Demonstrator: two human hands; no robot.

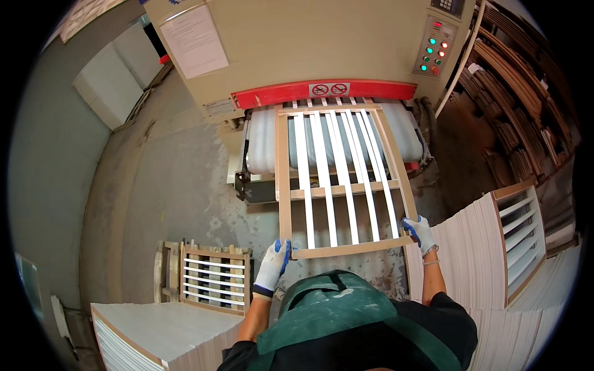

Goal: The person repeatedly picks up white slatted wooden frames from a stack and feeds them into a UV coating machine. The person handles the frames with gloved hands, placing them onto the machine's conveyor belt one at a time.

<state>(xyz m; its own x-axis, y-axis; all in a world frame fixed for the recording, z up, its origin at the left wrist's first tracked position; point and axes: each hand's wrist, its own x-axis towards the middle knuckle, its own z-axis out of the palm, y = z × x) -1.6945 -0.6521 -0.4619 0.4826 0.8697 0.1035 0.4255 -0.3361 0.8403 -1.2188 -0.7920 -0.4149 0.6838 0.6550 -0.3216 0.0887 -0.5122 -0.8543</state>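
A slatted wooden frame [352, 250] with brown rails and white slats spans from my hands to a machine. Its far end passes beneath the machine's red guard bar [383, 91], where the rest is hidden, and its far part lies over the pale textured conveyor belt [263, 142]. In a white and blue glove, my left hand [272, 266] is closed on the near left corner. My right hand [421, 234], gloved alike, grips the near right corner. The near end extends past the belt, above the floor.
The beige machine [322, 46] carries a lit control panel [432, 49]. Tall stacks of frames stand beside me, the right stack [461, 253] and the left stack [161, 328]. A slatted frame on a pallet [213, 278] sits left. Brown boards [501, 93] are piled far right.
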